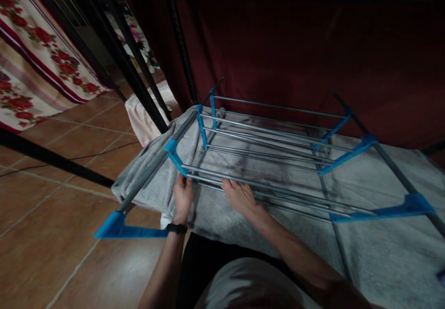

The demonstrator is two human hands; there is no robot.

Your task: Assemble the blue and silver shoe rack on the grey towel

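A rack of thin metal rods and blue plastic brackets, apparently a clothes drying rack [378, 214], lies across a grey blanket [215, 216] in front of me. My left hand [183, 195], with a dark band on its wrist, is closed at the left end of the nearest rods, just below a blue bracket [176, 158]. My right hand [239, 195] curls over the same group of rods a little further right. Its fingertips wrap their far side. Thicker grey side tubes run through the brackets at both ends, the left tube [149, 170] jutting past the blanket's edge.
Black metal posts [125, 63] stand at the left. Behind the rack hangs a dark red curtain [295, 54]. A floral cloth [45, 45] hangs at far left above the tiled floor [69, 160], where a thin cable [86, 156] lies. A striped cloth [139, 114] droops beside the posts.
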